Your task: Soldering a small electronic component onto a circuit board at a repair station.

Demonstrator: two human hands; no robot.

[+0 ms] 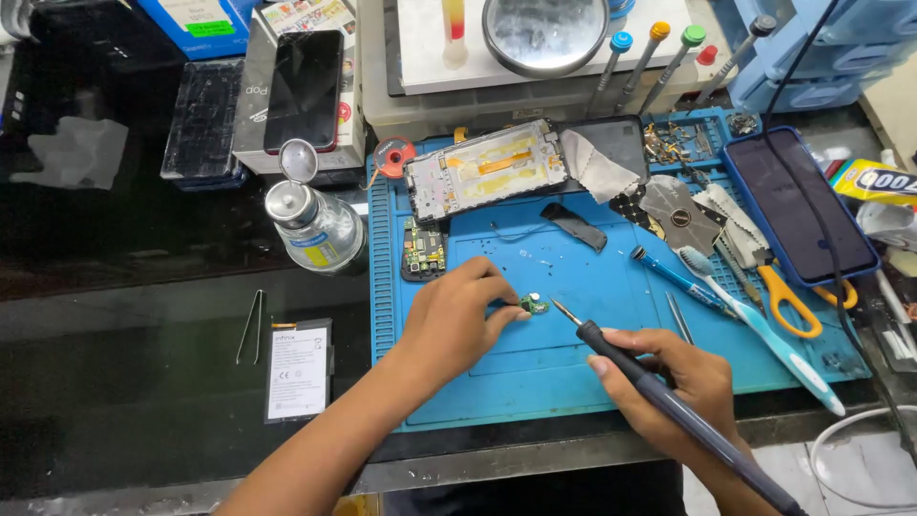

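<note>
My left hand (457, 320) rests on the blue work mat (573, 358) and pinches a small green circuit board (533, 305) between its fingertips. My right hand (673, 387) grips a dark soldering iron (659, 392) like a pen. The iron's metal tip (565, 312) hovers just right of the small board, a little apart from it. An opened phone frame (485, 170) with yellow and orange parts lies at the back of the mat. A larger green circuit board (424, 250) sits at the mat's left edge.
A metal-capped bottle (315, 225) stands left of the mat, with tweezers (251, 327) and a flat battery (298, 371) on the dark table. A blue-cased phone (800, 203), orange-handled scissors (788, 291), a toothbrush (764, 330), a blue screwdriver (673, 275) and a cloth (597, 167) lie at right.
</note>
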